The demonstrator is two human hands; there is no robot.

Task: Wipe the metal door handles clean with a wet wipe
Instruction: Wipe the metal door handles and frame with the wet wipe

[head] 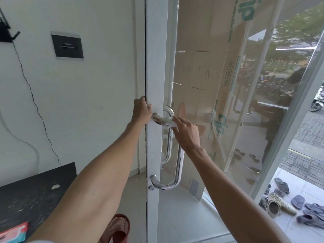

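Note:
A shiny chrome pull handle (179,165) curves out from the white door frame (155,58), with a second handle (168,144) behind the glass. My right hand (186,133) presses a white wet wipe (172,126) around the top bend of the near handle. My left hand (141,112) grips the edge of the door frame just left of the handle's upper mount (155,115). A small lock cylinder (151,188) sits below the handle's lower mount.
A dark tabletop (35,193) with a colourful packet (13,233) is at lower left. A red mesh bin (117,228) stands by the frame's foot. Cardboard (201,67) leans behind the glass. Shoes (287,206) lie outside at lower right. A black wall panel (67,45) hangs at left.

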